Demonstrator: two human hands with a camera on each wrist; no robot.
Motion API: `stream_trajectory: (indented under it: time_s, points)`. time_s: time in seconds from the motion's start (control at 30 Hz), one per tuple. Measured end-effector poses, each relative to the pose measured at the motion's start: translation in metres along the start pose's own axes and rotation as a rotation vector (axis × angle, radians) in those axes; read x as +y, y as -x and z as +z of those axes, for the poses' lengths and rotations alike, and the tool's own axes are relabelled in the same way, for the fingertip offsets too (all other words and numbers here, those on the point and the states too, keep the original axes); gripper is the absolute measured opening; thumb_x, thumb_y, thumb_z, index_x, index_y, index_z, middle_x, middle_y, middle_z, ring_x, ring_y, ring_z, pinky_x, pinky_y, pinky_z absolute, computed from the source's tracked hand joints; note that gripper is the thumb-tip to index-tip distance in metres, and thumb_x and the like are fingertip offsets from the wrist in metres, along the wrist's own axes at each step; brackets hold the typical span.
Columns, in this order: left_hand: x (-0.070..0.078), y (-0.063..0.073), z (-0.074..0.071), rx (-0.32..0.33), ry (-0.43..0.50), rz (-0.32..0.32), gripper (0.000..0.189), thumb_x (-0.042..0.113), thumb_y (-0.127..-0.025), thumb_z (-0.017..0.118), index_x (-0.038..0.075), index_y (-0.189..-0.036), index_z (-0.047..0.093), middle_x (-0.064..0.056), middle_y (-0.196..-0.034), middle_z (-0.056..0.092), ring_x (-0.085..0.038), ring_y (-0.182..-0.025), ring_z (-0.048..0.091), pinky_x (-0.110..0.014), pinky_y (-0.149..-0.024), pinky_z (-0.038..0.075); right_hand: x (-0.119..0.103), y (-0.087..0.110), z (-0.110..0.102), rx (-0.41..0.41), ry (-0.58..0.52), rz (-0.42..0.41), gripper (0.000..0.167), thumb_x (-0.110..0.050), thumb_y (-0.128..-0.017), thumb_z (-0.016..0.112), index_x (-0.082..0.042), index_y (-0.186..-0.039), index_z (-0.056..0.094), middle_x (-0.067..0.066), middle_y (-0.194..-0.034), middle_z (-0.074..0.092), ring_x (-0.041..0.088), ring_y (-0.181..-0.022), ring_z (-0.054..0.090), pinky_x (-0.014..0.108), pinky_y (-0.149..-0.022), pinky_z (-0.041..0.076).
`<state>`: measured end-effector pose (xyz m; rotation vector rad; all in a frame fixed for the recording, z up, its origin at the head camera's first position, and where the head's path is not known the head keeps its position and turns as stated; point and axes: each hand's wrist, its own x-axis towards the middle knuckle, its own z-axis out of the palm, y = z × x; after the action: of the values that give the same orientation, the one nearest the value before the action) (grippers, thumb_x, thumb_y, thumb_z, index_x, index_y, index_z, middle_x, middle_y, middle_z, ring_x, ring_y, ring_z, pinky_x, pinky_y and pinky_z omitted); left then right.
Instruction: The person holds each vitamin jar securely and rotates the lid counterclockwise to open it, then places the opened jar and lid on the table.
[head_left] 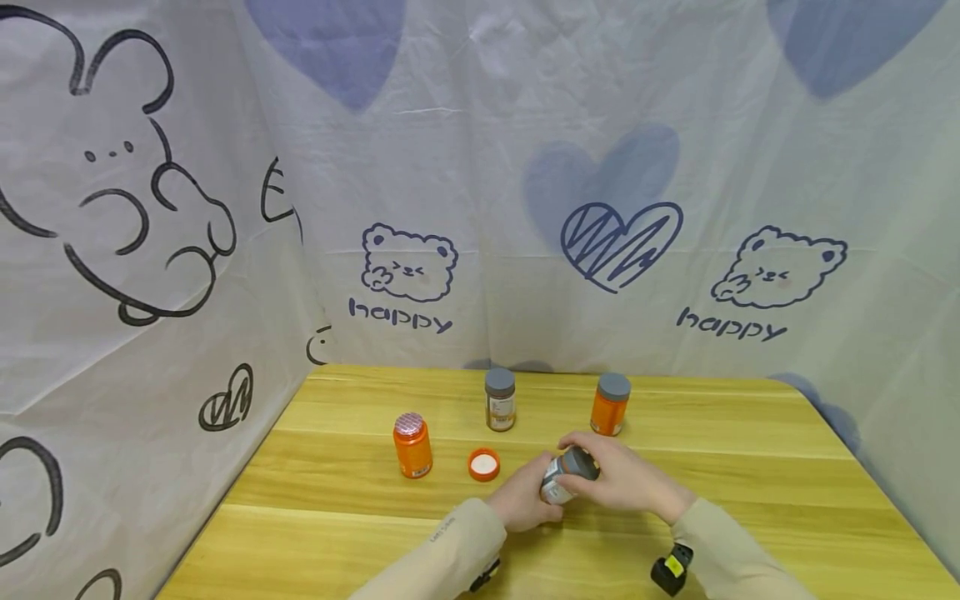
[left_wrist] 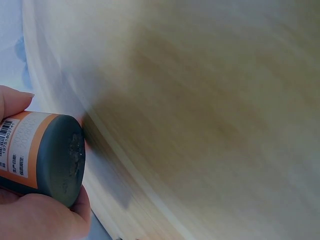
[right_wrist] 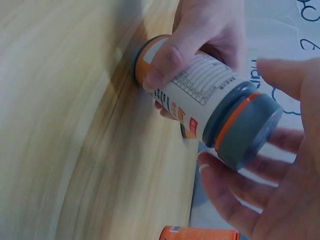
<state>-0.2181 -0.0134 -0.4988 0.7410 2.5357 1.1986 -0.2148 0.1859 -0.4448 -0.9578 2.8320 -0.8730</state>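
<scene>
My left hand (head_left: 525, 493) grips a dark grey bottle (head_left: 557, 481) with a white and orange label, tilted above the wooden table. In the left wrist view the bottle's base (left_wrist: 65, 160) points away from the fingers and thumb. The bottle's grey screw cap (right_wrist: 252, 132) faces my right hand (head_left: 630, 477), and an orange band shows below the cap. In the right wrist view, that hand's thumb and fingers spread around the cap, with a gap at the thumb. Whether a fingertip touches the cap, I cannot tell.
To the left stands an orange bottle (head_left: 414, 450) with a foil-sealed top. Beside it an orange lid (head_left: 483, 464) lies with its white inside up. Farther back are a grey-capped bottle (head_left: 500, 404) and a grey-capped orange bottle (head_left: 611, 407). A printed curtain (head_left: 517, 333) borders the table.
</scene>
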Motion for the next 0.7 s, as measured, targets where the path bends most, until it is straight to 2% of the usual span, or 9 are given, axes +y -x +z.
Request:
stream_trajectory:
  time_s: [0.13, 0.33, 0.53, 0.7]
  points:
    - [0.001, 0.0, 0.0, -0.008, 0.003, -0.001, 0.053, 0.003, -0.081, 0.077, 0.012, -0.126, 0.05, -0.002, -0.117, 0.064, -0.011, -0.105, 0.061, -0.028, -0.092, 0.049, -0.004, -0.004, 0.001, 0.023, -0.005, 0.104, 0.047, -0.05, -0.096, 0.062, -0.011, -0.122, 0.063, 0.003, -0.109, 0.07, 0.009, -0.088, 0.062, 0.027, -0.073, 0.051]
    - [0.002, 0.001, 0.0, -0.014, 0.001, -0.005, 0.059, 0.002, -0.082, 0.077, 0.014, -0.133, 0.049, -0.004, -0.124, 0.063, -0.014, -0.112, 0.06, -0.03, -0.097, 0.049, -0.01, -0.006, 0.001, 0.084, -0.015, 0.226, 0.039, -0.048, -0.096, 0.062, -0.011, -0.109, 0.065, 0.002, -0.09, 0.068, 0.011, -0.075, 0.058, 0.027, -0.064, 0.048]
    - [0.004, 0.003, -0.001, -0.003, 0.004, -0.003, 0.073, 0.0, -0.081, 0.077, 0.013, -0.145, 0.044, -0.006, -0.129, 0.063, -0.015, -0.114, 0.06, -0.032, -0.101, 0.048, -0.017, -0.006, 0.0, 0.103, -0.025, 0.357, 0.038, -0.048, -0.095, 0.061, -0.011, -0.098, 0.064, 0.001, -0.068, 0.056, 0.013, -0.059, 0.05, 0.028, -0.053, 0.038]
    - [0.003, 0.002, 0.0, -0.013, 0.005, -0.011, 0.073, 0.001, -0.082, 0.077, 0.016, -0.145, 0.043, -0.004, -0.128, 0.063, -0.014, -0.113, 0.06, -0.033, -0.1, 0.048, -0.02, -0.005, 0.001, 0.098, -0.028, 0.412, 0.04, -0.05, -0.095, 0.061, -0.01, -0.093, 0.063, -0.003, -0.059, 0.044, 0.012, -0.052, 0.045, 0.027, -0.05, 0.035]
